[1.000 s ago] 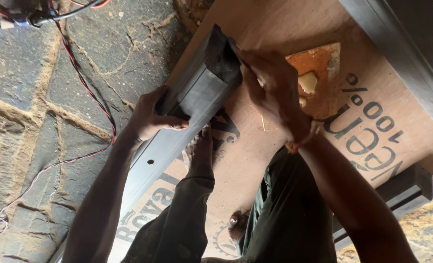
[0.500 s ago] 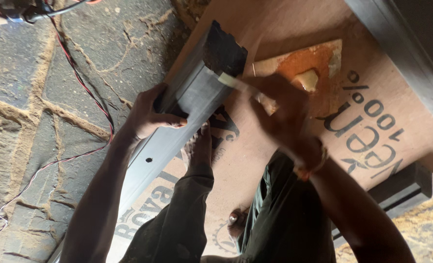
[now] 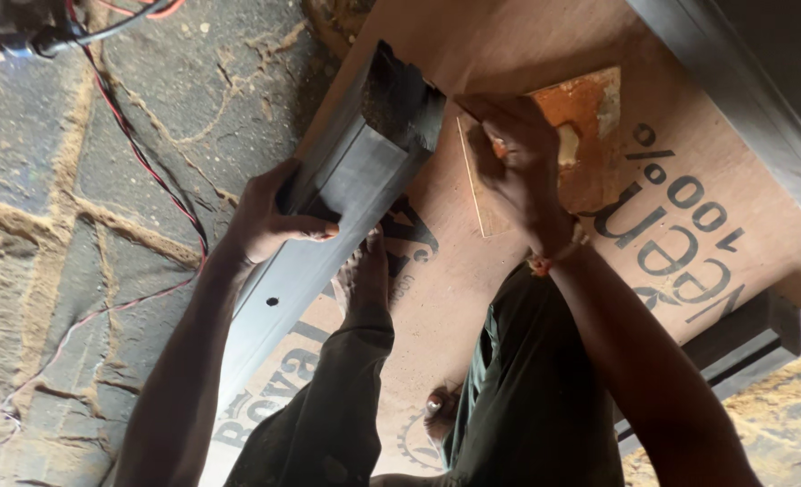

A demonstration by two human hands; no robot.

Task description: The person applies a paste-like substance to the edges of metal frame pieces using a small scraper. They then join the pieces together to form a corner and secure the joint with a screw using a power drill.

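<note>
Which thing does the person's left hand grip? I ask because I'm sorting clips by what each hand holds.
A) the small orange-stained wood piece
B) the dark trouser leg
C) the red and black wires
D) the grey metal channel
D: the left hand wraps its fingers around the edge of the grey metal channel lying on the brown board, well clear of the wires on the stone floor.

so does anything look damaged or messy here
Yes. The small wood square on the brown board under the right hand has worn, chipped patches. Sawdust lies on the stone floor. The metal channel in the left hand looks intact.
</note>
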